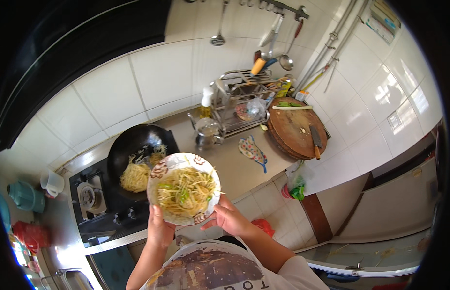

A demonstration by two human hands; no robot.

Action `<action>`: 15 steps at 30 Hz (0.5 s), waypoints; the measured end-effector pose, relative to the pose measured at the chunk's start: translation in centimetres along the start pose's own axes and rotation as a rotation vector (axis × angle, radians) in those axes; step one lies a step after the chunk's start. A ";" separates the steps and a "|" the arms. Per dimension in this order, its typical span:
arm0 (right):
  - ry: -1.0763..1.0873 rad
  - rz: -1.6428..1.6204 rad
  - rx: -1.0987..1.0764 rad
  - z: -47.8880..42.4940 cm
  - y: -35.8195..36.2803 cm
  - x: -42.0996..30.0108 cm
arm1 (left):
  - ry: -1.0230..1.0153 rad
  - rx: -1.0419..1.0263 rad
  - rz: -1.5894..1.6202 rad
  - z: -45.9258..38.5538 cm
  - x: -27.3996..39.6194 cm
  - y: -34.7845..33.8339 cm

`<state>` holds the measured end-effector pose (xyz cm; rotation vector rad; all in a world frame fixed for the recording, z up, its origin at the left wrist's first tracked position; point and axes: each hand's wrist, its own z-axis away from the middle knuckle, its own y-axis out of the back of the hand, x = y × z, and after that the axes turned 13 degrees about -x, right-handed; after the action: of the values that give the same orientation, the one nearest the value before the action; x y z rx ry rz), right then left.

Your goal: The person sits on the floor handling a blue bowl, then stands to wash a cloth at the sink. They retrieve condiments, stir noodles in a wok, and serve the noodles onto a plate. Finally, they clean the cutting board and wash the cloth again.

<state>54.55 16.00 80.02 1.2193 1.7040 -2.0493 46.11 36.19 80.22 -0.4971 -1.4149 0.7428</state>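
Both hands hold a round white plate with brown flower patterns point(155, 212) in front of the body. My left hand point(160, 226) grips its lower left rim, thumb on top; my right hand point(228, 219) grips the lower right rim. On the plate lies a heap of shredded, pale yellow food with green pieces point(185, 190). Beyond the plate's left side, a black wok point(118, 148) sits on the gas stove, with a clump of noodle-like strands point(135, 177) and a partly hidden utensil in it. The plate covers the wok's right edge.
A bare burner point(89, 195) is left of the wok. On the counter stand a metal pot point(207, 132), an oil bottle point(205, 110), a metal rack point(239, 127), a patterned cloth point(252, 150) and a round wooden chopping board point(290, 127) holding a cleaver point(315, 139). A red bag point(263, 227) lies on the floor.
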 end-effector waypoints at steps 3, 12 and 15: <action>0.046 0.059 0.190 3.6 2.7 -2.9 | 0.083 -0.062 -0.028 -2.9 -3.3 -4.4; 0.157 0.027 0.511 10.8 17.0 -5.9 | 0.501 -0.256 0.047 -11.8 -16.8 -7.6; 0.160 0.015 0.579 11.4 21.7 -4.7 | 0.619 -0.220 -0.160 -11.9 -19.7 -6.4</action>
<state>65.91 -2.45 67.68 1.5804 1.1721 -2.5968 59.05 19.07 69.74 -0.7039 -0.9387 0.2633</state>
